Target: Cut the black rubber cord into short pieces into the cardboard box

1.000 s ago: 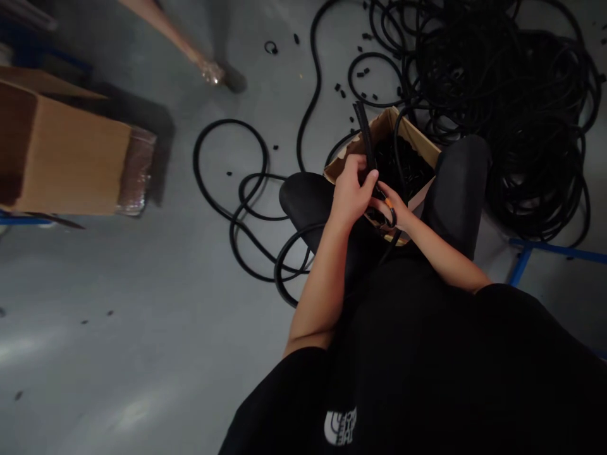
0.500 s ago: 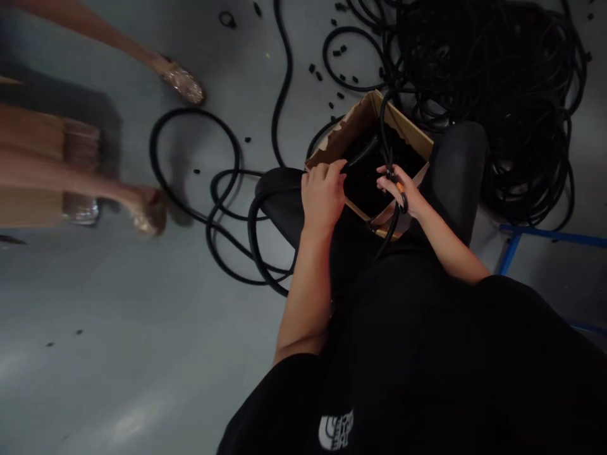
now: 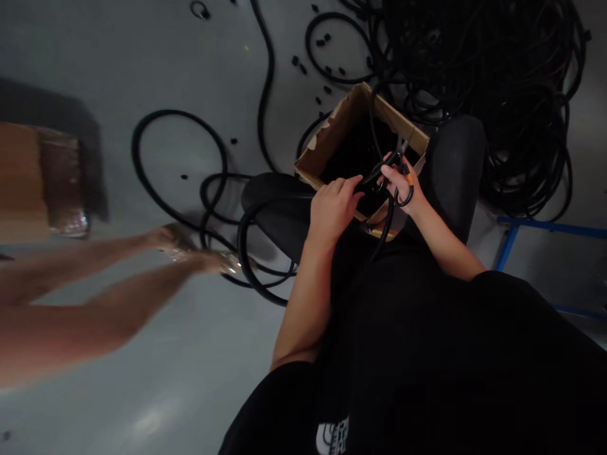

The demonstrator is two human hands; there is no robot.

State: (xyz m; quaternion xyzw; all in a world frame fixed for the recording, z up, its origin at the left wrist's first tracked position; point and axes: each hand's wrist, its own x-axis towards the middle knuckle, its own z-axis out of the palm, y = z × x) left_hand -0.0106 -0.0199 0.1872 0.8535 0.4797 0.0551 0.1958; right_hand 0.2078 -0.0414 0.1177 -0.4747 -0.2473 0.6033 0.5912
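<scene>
Scissors [image 3: 403, 145] risk: in the right hand [image 3: 401, 183], blades near the tube [image 3: 374, 173] and pointing far right. A slip could nick a finger, most likely if the two hands close in together.
Tube: a black length across the near side of the box [image 3: 348, 117], its end at the right hand's fingers; it runs left over the left knee [image 3: 270, 186] to the loops [image 3: 177, 115].
Left-hand grip: the left hand [image 3: 334, 205] is clasped round the tube.
Right-hand grip: closed about the scissor handles; whether its fingertips pinch the tube too, I cannot tell.
Loops risk: a passer-by's legs [image 3: 118, 303] reach right over them — a caught foot could jerk the tube from the left hand.
Box: open, between the knees; parted knees might let it tilt. Its contents are too dark to make out.
Floor [image 3: 190, 373]: smooth and grey, with short black pieces [image 3: 298, 65] far of the box.
Room: dim — a cord heap [image 3: 474, 82] far right, a blue frame [image 3: 508, 243] nearer on the right, a carton [image 3: 21, 177] at left.
</scene>
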